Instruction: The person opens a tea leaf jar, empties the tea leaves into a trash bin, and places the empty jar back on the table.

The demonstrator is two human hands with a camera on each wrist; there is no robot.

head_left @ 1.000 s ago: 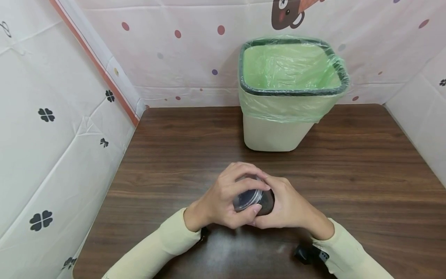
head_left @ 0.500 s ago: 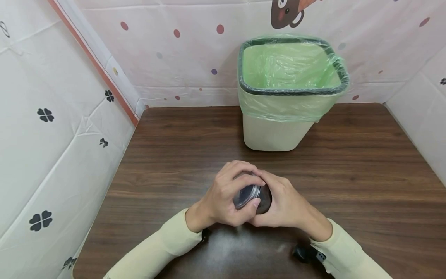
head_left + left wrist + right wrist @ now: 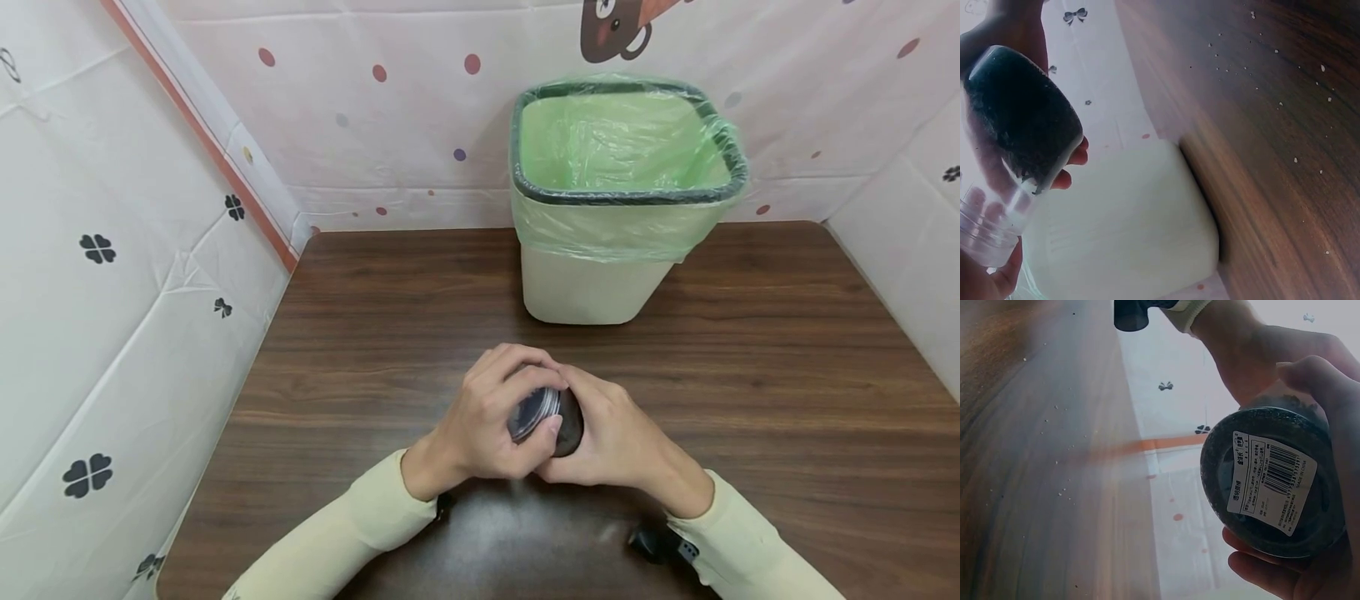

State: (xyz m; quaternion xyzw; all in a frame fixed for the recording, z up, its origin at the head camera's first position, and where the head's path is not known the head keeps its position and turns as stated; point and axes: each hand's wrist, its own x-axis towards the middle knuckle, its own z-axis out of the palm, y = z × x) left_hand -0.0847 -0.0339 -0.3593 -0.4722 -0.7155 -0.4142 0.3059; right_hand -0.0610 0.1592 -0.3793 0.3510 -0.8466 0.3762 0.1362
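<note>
A clear plastic jar point(image 3: 572, 425) with dark contents is held tilted above the table, its screw lid point(image 3: 534, 412) toward the left. Curled around the lid end are the fingers and thumb of my left hand point(image 3: 483, 417). My right hand point(image 3: 618, 429) grips the jar's body from the other side. In the left wrist view, the jar point(image 3: 1025, 115) shows dark stuff packed toward its base and a transparent part near the lid end. The right wrist view shows the jar's base point(image 3: 1219, 462) with a white barcode label point(image 3: 1271, 481). What the dark contents are, I cannot tell.
A pale bin point(image 3: 588, 287) lined with a green bag point(image 3: 630, 229) stands at the back of the brown wooden table point(image 3: 390, 317). Small white specks lie on the table point(image 3: 1260, 125) in the wrist views. Patterned sheets point(image 3: 390, 125) hang behind and at the sides.
Both hands still hold the jar. My left thumb and forefinger have shifted slightly upward around the lid, and the lid faces more to the left. The jar has moved slightly up and left.
</note>
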